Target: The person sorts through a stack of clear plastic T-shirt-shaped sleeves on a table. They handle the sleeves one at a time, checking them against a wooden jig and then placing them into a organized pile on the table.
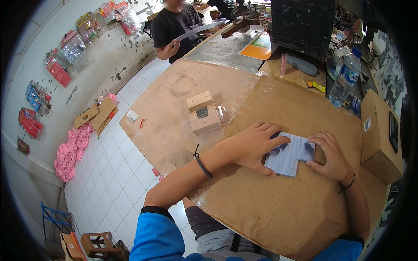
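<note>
A stack of pale blue-white sheets (281,160) lies on the brown-paper-covered table in front of me. A shorter part of the same pale colour juts out at its right; whether the two are joined I cannot tell. My left hand (257,147) grips the stack's left side, thumb at the near edge and fingers across the far edge. Around the right end curve the fingers and thumb of my right hand (332,157). Beyond my left hand stands a light wooden block (204,114) with a step and a dark metal plate on it.
A cardboard box (381,139) with a dark phone-like object stands at the right edge. Behind it are a water bottle (346,78) and a black cabinet (300,28). Across the table a person (178,28) holds a flat sheet. Pink bundles (73,150) lie on the floor.
</note>
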A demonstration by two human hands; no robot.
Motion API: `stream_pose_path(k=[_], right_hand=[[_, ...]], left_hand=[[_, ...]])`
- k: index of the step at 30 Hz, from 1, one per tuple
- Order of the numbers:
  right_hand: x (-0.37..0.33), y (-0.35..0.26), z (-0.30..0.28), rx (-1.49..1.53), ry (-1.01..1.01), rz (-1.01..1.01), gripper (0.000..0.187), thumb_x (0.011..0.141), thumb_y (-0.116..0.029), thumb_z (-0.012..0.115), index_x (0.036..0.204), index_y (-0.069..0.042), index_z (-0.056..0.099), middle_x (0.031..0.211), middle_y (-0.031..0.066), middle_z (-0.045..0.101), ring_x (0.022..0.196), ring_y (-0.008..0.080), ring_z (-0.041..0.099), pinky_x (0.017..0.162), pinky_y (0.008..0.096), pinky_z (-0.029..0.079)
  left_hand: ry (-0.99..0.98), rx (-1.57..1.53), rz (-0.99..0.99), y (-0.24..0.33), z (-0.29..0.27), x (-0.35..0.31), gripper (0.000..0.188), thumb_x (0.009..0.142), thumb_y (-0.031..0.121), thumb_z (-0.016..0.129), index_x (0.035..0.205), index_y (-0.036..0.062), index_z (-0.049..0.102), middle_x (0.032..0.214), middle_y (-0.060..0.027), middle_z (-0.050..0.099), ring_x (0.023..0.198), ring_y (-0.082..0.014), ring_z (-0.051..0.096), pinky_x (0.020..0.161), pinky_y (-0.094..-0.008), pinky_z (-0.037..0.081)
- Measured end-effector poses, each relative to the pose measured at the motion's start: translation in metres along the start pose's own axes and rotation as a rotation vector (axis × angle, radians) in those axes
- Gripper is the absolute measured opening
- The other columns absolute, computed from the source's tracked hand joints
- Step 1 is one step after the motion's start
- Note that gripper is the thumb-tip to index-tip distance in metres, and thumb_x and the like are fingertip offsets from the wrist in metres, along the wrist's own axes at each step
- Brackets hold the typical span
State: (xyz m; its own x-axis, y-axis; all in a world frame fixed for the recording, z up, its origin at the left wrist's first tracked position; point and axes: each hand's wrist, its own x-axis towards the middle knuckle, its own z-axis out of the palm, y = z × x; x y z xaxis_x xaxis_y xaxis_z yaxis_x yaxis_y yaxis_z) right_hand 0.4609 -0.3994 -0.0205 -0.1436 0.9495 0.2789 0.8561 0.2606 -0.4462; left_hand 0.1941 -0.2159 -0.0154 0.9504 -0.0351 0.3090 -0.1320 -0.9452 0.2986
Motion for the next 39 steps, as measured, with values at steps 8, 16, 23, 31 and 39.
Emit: stream_pose_path(k=[8, 16, 23, 31, 39], right_hand=[[0.0003, -0.0010, -0.0009, -0.025, 0.001, -0.017, 0.056, 0.076, -0.022, 0.084, 0.125, -0.005, 0.063, 0.126, 0.0135, 0.061, 0.125, 0.0365, 0.053, 0.119, 0.0520, 0.034], [0.0004, -0.0007, -0.0006, -0.033, 0.005, -0.025, 0.056, 0.075, -0.022, 0.084, 0.124, -0.006, 0.063, 0.125, 0.0135, 0.061, 0.124, 0.0369, 0.053, 0.118, 0.0520, 0.034], [-0.0001, -0.0004, -0.0009, -0.032, 0.004, -0.026, 0.054, 0.075, -0.021, 0.084, 0.123, -0.006, 0.063, 0.125, 0.0138, 0.061, 0.124, 0.0373, 0.053, 0.118, 0.0521, 0.034], [-0.0012, -0.0018, -0.0021, -0.050, -0.007, -0.015, 0.053, 0.077, -0.023, 0.083, 0.123, -0.007, 0.063, 0.126, 0.0137, 0.060, 0.125, 0.0365, 0.053, 0.120, 0.0520, 0.033], [0.0003, -0.0041, -0.0053, -0.056, -0.035, 0.003, 0.053, 0.078, -0.024, 0.082, 0.124, -0.008, 0.063, 0.128, 0.0128, 0.060, 0.126, 0.0357, 0.052, 0.120, 0.0519, 0.033]], left_hand=[[0.019, -0.018, 0.019, -0.0020, -0.0016, -0.0010, 0.087, 0.074, 0.053, 0.084, 0.140, 0.0057, 0.053, 0.141, -0.0232, 0.051, 0.130, -0.0409, 0.050, 0.110, -0.0484, 0.040], [0.003, -0.021, 0.027, -0.0023, -0.0017, -0.0017, 0.072, 0.080, 0.050, 0.081, 0.137, 0.0116, 0.059, 0.139, -0.0227, 0.052, 0.127, -0.0401, 0.052, 0.108, -0.0488, 0.041], [-0.013, -0.033, 0.008, 0.0003, -0.0048, 0.0006, 0.054, 0.083, 0.047, 0.080, 0.129, 0.0207, 0.069, 0.140, -0.0211, 0.052, 0.125, -0.0383, 0.053, 0.105, -0.0473, 0.042], [0.021, -0.057, 0.033, -0.0029, -0.0010, -0.0008, 0.053, 0.081, 0.046, 0.083, 0.127, 0.0227, 0.071, 0.141, -0.0196, 0.052, 0.123, -0.0369, 0.054, 0.104, -0.0463, 0.043], [0.027, -0.049, 0.047, -0.0013, -0.0050, 0.0007, 0.055, 0.080, 0.047, 0.083, 0.128, 0.0229, 0.071, 0.140, -0.0196, 0.053, 0.122, -0.0370, 0.054, 0.103, -0.0463, 0.043]])
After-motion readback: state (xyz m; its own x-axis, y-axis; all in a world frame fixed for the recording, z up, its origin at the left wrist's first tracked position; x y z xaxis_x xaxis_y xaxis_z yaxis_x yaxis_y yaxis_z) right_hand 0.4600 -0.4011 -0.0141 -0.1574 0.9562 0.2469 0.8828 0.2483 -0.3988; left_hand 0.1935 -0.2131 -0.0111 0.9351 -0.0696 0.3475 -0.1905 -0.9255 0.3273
